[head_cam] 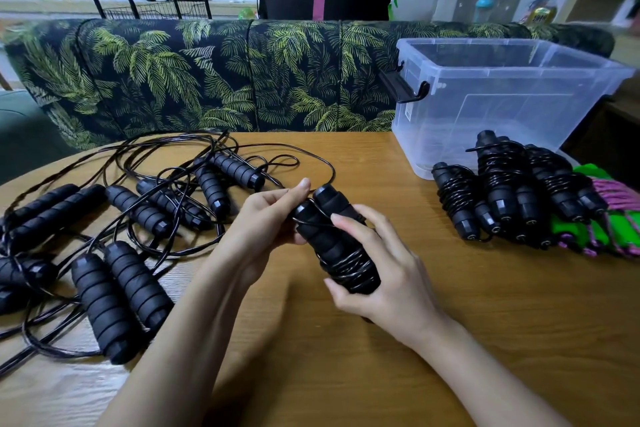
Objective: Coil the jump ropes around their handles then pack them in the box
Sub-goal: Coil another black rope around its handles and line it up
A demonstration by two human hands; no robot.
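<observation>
Mid-table, paired handles (329, 243) gripped in the right hand (384, 277), cord (349, 265) pinched at their tops by the left hand (266, 218). Far right, open-topped clear box (485, 107) — coiled ropes (502, 191) stacked just before it, loose ropes (138, 215) tangled left.

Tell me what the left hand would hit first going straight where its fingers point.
The left hand points up-right into the handles it grips; beyond those, likely bare table, though depth is unclear.

Open across bare tabletop (536, 305) at front and middle right. Blocked left by loose ropes (138, 208), far right by coiled bundles (502, 191) before the box (502, 107).
</observation>
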